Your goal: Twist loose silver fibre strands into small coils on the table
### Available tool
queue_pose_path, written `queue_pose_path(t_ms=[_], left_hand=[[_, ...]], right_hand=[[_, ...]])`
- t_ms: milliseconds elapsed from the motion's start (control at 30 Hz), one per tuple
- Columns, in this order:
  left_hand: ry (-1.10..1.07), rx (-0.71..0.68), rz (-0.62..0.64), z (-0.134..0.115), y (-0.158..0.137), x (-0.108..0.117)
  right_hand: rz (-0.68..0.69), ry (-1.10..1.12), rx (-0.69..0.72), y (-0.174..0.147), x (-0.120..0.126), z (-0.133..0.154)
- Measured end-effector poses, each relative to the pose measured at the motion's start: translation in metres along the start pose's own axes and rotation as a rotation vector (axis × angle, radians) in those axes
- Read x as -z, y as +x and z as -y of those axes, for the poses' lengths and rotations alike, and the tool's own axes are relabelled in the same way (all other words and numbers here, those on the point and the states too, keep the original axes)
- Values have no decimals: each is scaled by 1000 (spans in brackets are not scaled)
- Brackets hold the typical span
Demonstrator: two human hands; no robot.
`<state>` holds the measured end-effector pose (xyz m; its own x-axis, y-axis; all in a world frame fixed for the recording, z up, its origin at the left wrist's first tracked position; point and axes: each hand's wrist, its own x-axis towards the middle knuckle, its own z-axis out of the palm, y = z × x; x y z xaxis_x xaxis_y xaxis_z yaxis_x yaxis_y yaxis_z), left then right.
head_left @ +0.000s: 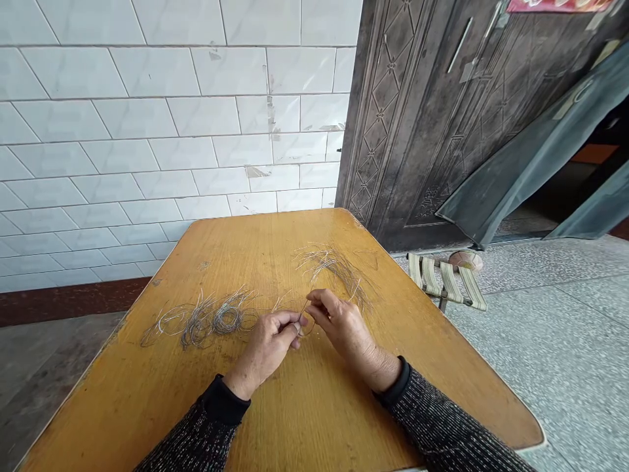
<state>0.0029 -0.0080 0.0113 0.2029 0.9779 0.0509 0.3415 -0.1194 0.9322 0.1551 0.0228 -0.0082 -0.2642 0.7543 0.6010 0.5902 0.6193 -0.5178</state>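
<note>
Over the middle of the wooden table [324,419], both hands pinch one thin wire [303,308] that bends into a small loop between them. My left hand [268,344] is closed, its thumb and forefinger pressed together on the wire. Slightly higher, my right hand [344,328] grips the wire's upper part between thumb and fingertips. Left of my left hand lie several coiled bundles of thin wire [227,318], tangled at their ends. A loose spread of straighter wires [339,265] lies just beyond my right hand.
A white tiled wall [162,118] stands behind the table's far edge. At the right are a dark patterned metal door [407,118] and a grey-blue curtain [531,164]. A folding stool with striped webbing [447,278] is on the speckled floor, with a ball-like object [466,260] by it.
</note>
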Motion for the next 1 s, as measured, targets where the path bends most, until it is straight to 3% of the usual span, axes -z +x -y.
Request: queue_pose_path(t_ms=[233, 533, 833, 1000], left_hand=[[-103, 58, 71, -3, -1, 1], [-395, 187, 235, 8, 1, 3], [-413, 247, 246, 11, 1, 2], [-339, 208, 174, 8, 1, 2]], right_hand=[[64, 234, -103, 2, 1, -1], [198, 952, -380, 7, 3, -1], [205, 780, -371, 5, 4, -3], [213, 676, -318, 4, 0, -6]])
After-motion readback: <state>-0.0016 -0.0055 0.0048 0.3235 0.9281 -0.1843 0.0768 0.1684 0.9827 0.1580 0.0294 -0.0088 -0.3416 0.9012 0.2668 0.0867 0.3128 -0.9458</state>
